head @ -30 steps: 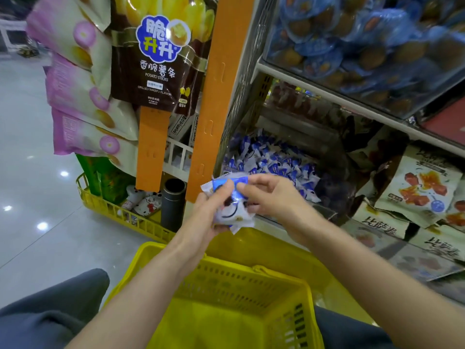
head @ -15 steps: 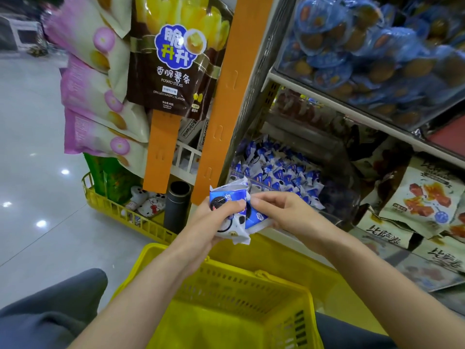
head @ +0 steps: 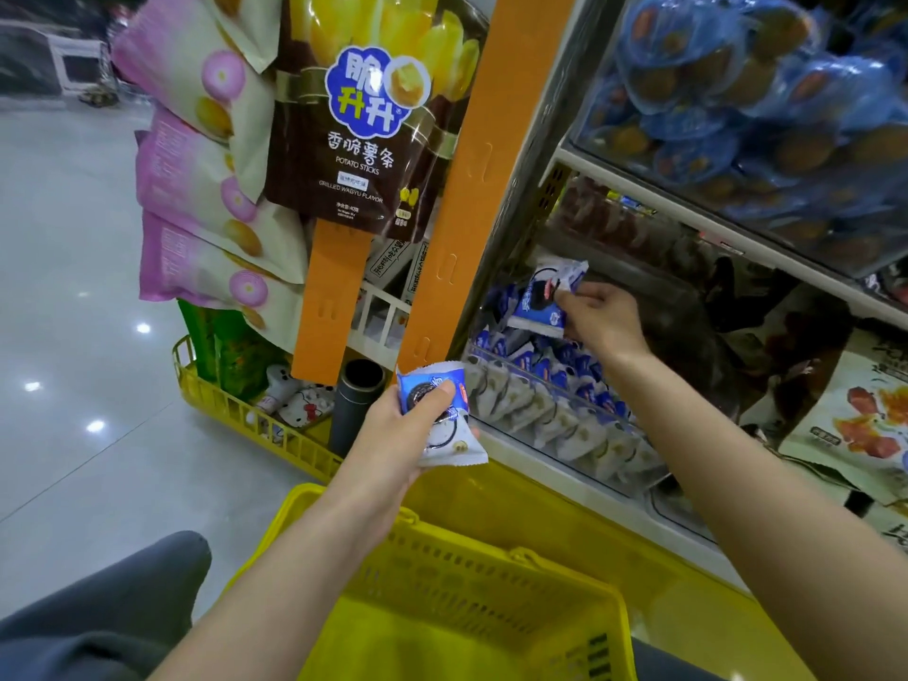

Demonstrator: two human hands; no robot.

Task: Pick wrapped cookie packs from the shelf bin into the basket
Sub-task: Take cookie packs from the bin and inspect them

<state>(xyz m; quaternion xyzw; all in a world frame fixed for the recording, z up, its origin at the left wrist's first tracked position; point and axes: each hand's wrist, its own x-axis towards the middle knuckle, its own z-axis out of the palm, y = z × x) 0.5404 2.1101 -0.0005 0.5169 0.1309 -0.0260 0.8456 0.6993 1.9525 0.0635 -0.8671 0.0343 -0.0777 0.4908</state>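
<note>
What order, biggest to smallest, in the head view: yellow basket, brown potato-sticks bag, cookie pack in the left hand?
1. Yellow plastic basket, though nearest the camera.
2. Brown potato-sticks bag.
3. Blue wrapped cookie pack in the left hand.

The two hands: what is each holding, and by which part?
The left hand grips stacked cookie packs across their middle; the right hand pinches one blue pack by its right edge.

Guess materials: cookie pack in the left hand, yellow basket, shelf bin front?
Cookie pack in the left hand: thin glossy printed plastic film, likely; crimped ends, creases. Basket: moulded yellow plastic, satin finish; slotted walls in one piece. Shelf bin front: clear rigid plastic, maybe acrylic; packs show through it.
</note>
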